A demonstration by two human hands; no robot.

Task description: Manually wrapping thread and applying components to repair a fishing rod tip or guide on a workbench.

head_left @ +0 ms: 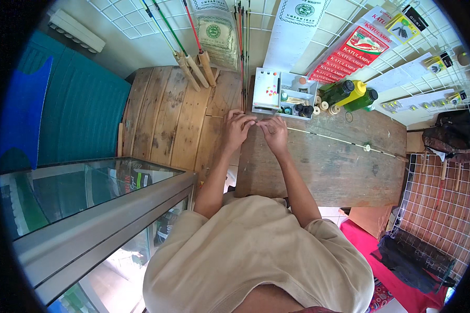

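Observation:
A thin fishing rod (329, 137), pale with dark bands, lies slantwise over the dark wooden table. A small whitish round reel (367, 148) sits on it toward its right end. Its left end runs to the fingers of my right hand (274, 134), which pinch it. Close by on the left, my left hand (237, 130) has thumb and fingertips closed at the rod's thin tip. The two hands nearly meet in front of the white box (267, 108); the fingers partly cover the tip, and any fine line there is too small to see.
The white box holds small jars and bright beads. Green and yellow bottles (356, 93) and wooden spools (324, 106) stand right of it. Upright rods with wooden handles (206, 68) lean at the back left. A glass cabinet (115, 208) flanks my left arm.

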